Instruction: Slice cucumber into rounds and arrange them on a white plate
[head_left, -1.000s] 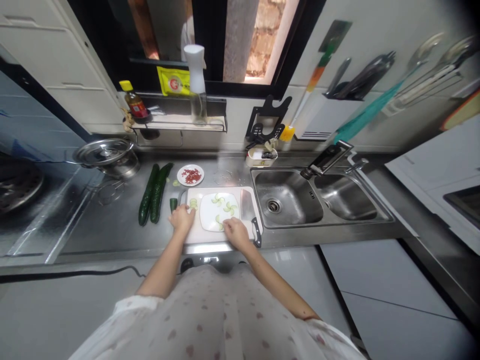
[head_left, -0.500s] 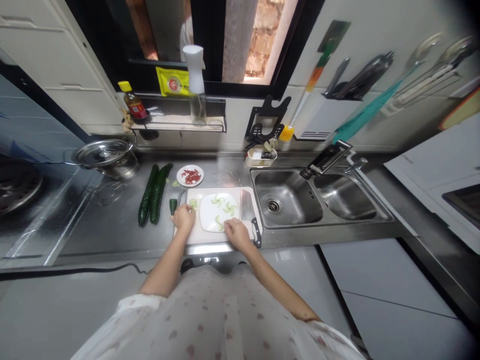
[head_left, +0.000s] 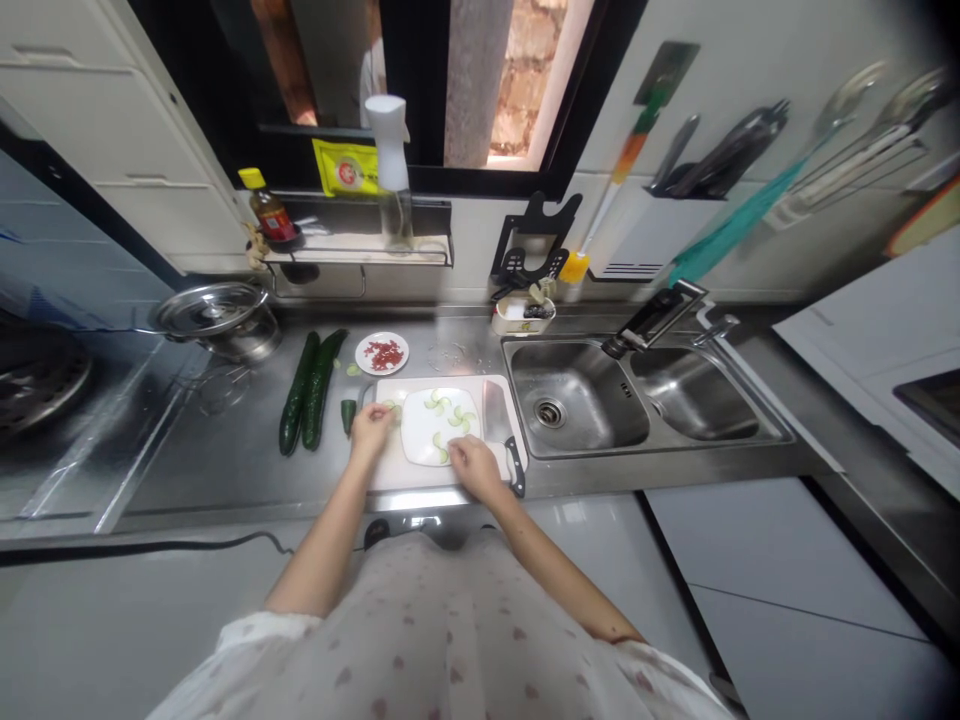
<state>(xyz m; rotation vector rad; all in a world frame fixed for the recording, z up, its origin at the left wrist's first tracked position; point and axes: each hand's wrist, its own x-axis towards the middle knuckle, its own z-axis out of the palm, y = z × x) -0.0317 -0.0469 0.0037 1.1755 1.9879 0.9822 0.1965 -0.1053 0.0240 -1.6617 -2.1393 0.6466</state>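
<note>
A white plate rests on the pale cutting board, with thin cucumber slices laid in curved fans on it. My left hand is over the board's left side, fingertips pinched at a small group of cucumber slices there. At the plate's lower right rim is my right hand, its fingers bent together beside the lowest fan; what they hold is too small to make out. A knife lies on the board's right side, partly behind the right hand. Left of the board stands a cut cucumber end.
Two whole cucumbers lie on the steel counter. A small dish of chopped red pieces sits behind the board. To the right is a double sink with a faucet; a lidded pot stands at the left.
My left hand has shifted slightly on the board and its fingertips now reach further over the cucumber slices. My right hand stays by the plate's rim. The view has moved a little.
</note>
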